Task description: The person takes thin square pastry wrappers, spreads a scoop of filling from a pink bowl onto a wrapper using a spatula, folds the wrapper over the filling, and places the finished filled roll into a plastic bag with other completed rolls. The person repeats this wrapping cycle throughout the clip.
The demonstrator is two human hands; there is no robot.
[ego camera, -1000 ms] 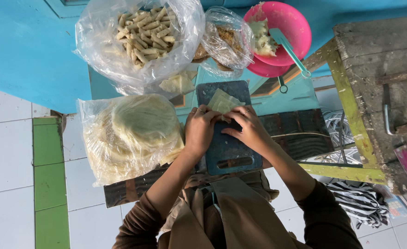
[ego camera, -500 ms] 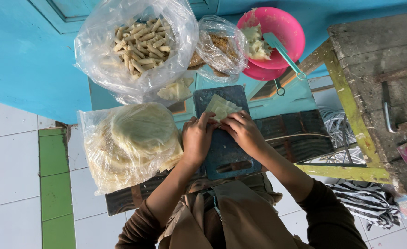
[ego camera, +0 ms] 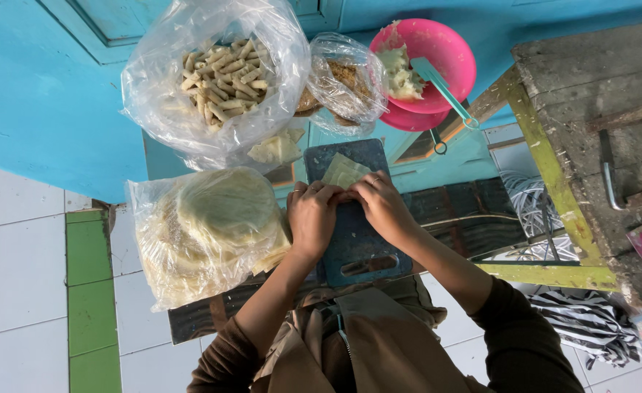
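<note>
- Clear bag of round pale wrappers (ego camera: 208,233), the biggest thing on the low surface, lies at nine o'clock from the hands; its mouth is open toward them, and the stack inside is domed and yellowish
- Clear bag of rolled sticks (ego camera: 215,76) sits at eleven o'clock, well apart from the hands; many short tan rolls are heaped inside; a few folded pale pieces (ego camera: 277,149) lie at its lower edge
- Weathered wooden bench (ego camera: 604,145) with a yellow-green painted leg stands at three o'clock, well apart
- Pink bowl (ego camera: 444,54) at one o'clock holds a pale lumpy filling and a teal-handled spoon (ego camera: 444,91); it rests in a second pink bowl
- Dark blue cutting board (ego camera: 357,240) with a handle slot lies under both hands at centre
- Small clear bag (ego camera: 346,84) of brownish crumbs sits at twelve o'clock, between the stick bag and the pink bowl
- Left hand (ego camera: 312,218) is palm down on the board; its fingers are curled and pressed onto the near edge of the wrapper
- Right hand (ego camera: 383,205) is just beside it, fingertips touching the left's; fingers bent, pinching the same edge; a ring shows on one finger
- Pale square wrapper (ego camera: 344,172) lies on the board at twelve o'clock from the hands; its near edge is tucked under the fingertips, its far corner flat and free
</note>
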